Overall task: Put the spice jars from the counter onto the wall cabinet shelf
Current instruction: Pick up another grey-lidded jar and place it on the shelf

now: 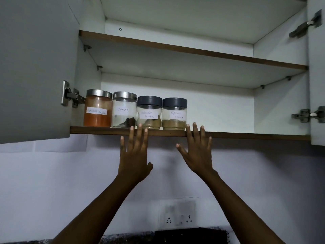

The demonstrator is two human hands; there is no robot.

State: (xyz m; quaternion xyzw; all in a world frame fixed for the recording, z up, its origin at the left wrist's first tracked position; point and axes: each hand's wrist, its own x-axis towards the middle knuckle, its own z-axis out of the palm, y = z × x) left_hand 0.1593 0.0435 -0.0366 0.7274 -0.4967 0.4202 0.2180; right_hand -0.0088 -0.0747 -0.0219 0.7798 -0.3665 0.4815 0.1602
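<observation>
Several labelled spice jars stand in a row at the left end of the lower cabinet shelf [228, 135]. From left to right they are an orange powder jar [97, 108] with a steel lid, a cloves jar [124, 110] with a steel lid, then a coriander jar [149, 112] and a garam masala jar [174, 114], both with dark lids. My left hand [134, 155] is raised below the shelf edge, fingers straight, tips just under the coriander jar. My right hand [197, 152] is spread open beside it, fingertips at the shelf edge right of the garam masala jar. Neither hand holds anything.
Both cabinet doors are swung open, the left door [33, 67] wide and near, the right door [317, 85] at the frame edge. An upper shelf [193, 50] is bare. The lower shelf's right half has free room. A wall socket [177, 215] sits below, above a dark counter.
</observation>
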